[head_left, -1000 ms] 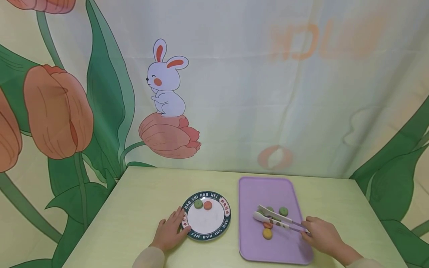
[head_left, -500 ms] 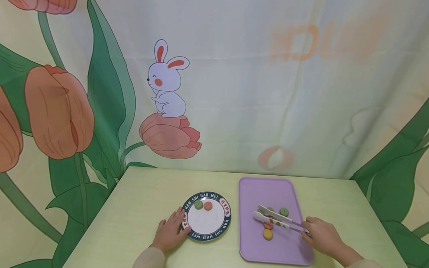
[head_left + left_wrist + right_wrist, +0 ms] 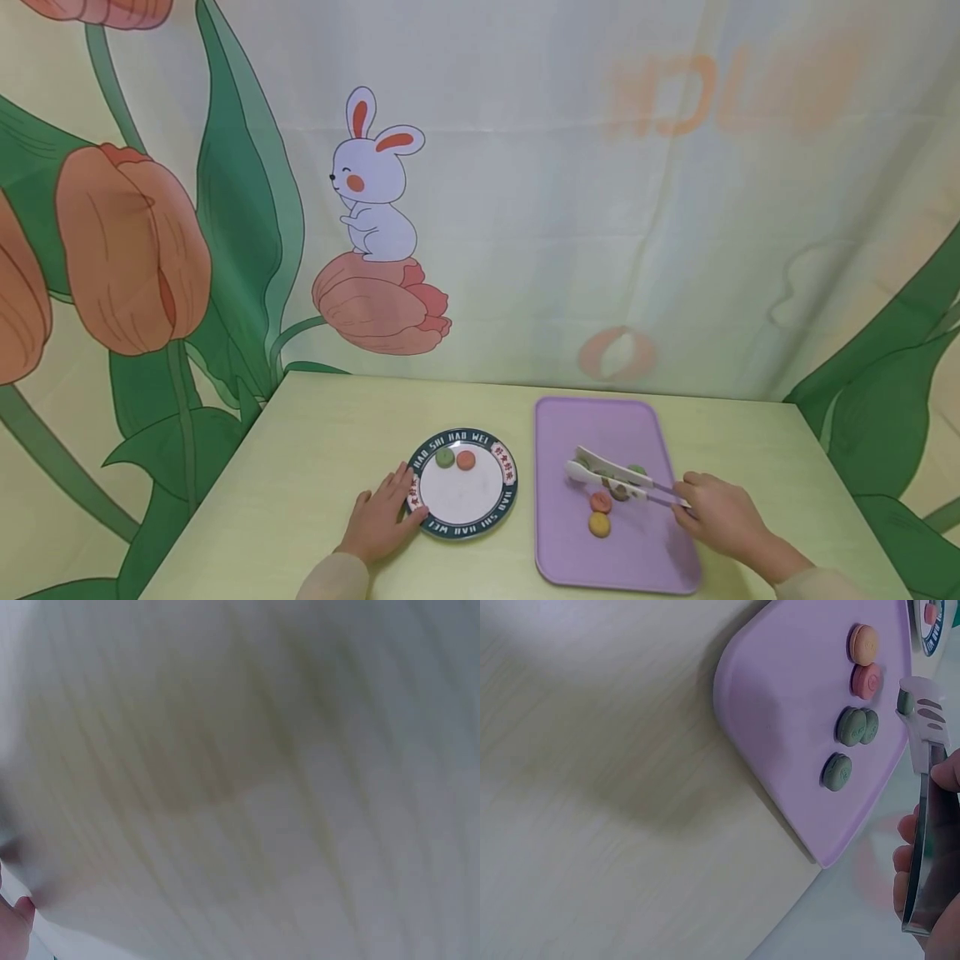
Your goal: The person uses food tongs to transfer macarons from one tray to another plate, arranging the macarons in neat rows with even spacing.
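In the head view my right hand (image 3: 720, 517) grips tongs (image 3: 617, 469) with white, paw-patterned tips above the purple tray (image 3: 577, 562). A green macaron (image 3: 905, 702) is pinched between those tips in the right wrist view. Below them lie several other macarons: a yellow-orange one (image 3: 599, 524), a pink one (image 3: 601, 502) and green ones (image 3: 837, 772). My left hand (image 3: 381, 517) rests at the left rim of a round plate (image 3: 508, 502), thumb on the rim. On that plate sit a green macaron (image 3: 445, 457) and a pink macaron (image 3: 466, 460).
Plate and tray stand side by side on a pale table (image 3: 315, 442), with a gap between them. Behind it hangs a curtain (image 3: 517, 208) printed with tulips and a rabbit. A pale, blurred surface fills most of the left wrist view.
The tongs' tips have risen slightly from the tray, uncovering the pink macaron more. My left hand and the plate stay put.
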Demonstrator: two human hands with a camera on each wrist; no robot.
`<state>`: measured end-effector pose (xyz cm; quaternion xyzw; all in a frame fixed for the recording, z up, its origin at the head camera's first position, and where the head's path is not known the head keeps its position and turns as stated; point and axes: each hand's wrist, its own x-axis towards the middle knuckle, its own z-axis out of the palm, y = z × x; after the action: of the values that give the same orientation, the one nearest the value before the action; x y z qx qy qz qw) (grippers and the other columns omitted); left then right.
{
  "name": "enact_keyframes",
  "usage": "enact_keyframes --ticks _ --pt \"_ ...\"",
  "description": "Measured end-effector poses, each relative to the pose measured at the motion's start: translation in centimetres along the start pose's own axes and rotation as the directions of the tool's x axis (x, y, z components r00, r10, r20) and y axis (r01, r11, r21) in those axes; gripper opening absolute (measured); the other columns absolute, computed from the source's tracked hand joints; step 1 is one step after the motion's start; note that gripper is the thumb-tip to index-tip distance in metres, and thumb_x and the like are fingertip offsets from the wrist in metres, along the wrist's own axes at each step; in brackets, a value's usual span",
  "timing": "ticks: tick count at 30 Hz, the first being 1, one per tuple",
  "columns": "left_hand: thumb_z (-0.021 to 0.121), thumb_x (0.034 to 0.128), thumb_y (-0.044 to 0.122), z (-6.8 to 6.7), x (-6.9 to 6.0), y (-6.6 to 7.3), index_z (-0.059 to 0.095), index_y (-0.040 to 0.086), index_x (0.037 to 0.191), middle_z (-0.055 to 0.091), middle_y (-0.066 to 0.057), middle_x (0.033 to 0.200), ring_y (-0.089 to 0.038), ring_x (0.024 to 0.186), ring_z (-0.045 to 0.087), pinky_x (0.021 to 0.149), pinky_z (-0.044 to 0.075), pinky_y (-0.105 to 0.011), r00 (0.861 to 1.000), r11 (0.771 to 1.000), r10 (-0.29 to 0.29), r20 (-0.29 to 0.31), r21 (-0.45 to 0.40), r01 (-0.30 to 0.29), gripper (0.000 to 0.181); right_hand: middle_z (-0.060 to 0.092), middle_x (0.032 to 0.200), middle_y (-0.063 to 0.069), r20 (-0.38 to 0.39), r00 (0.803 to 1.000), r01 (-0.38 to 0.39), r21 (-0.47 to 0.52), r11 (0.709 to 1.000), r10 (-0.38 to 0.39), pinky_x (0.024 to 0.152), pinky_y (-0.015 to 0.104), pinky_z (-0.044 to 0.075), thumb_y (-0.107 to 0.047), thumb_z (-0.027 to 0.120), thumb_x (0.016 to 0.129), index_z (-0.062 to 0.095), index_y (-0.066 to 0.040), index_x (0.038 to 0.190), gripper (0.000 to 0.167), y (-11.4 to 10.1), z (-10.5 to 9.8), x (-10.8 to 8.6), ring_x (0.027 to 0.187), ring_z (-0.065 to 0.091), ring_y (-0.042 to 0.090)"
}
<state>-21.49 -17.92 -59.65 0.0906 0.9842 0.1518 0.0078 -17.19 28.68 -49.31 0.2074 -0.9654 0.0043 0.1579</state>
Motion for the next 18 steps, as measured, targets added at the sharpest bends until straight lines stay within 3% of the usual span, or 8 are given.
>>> enact_keyframes --ticks 5,18 --pt "0.039 0.0831 0.060 0.0 0.0 -0.1 0.029 0.012 0.139 0.023 -0.003 0.147 -0.028 0.132 0.028 0.101 0.022 -0.058 1.000 1.000 -0.002 0.002 0.002 0.002 0.074 0.037 0.060 -0.012 -0.033 0.999 0.016 0.003 1.000 -0.015 0.038 0.018 0.024 -0.022 0.068 0.067 0.052 -0.019 0.063 0.016 -0.1 0.0 0.4 0.052 0.031 0.001" --pt "0.040 0.0829 0.060 0.0 0.1 -0.1 0.029 0.013 0.139 0.023 -0.002 0.147 -0.027 0.132 0.027 0.102 0.022 -0.057 1.000 1.000 -0.011 0.004 -0.005 0.011 0.073 0.043 0.063 -0.011 0.013 1.000 0.002 0.017 1.000 -0.002 0.040 0.018 0.027 -0.024 0.066 0.070 0.056 -0.019 0.069 0.012 -0.8 -0.3 1.9 0.054 0.035 0.002"
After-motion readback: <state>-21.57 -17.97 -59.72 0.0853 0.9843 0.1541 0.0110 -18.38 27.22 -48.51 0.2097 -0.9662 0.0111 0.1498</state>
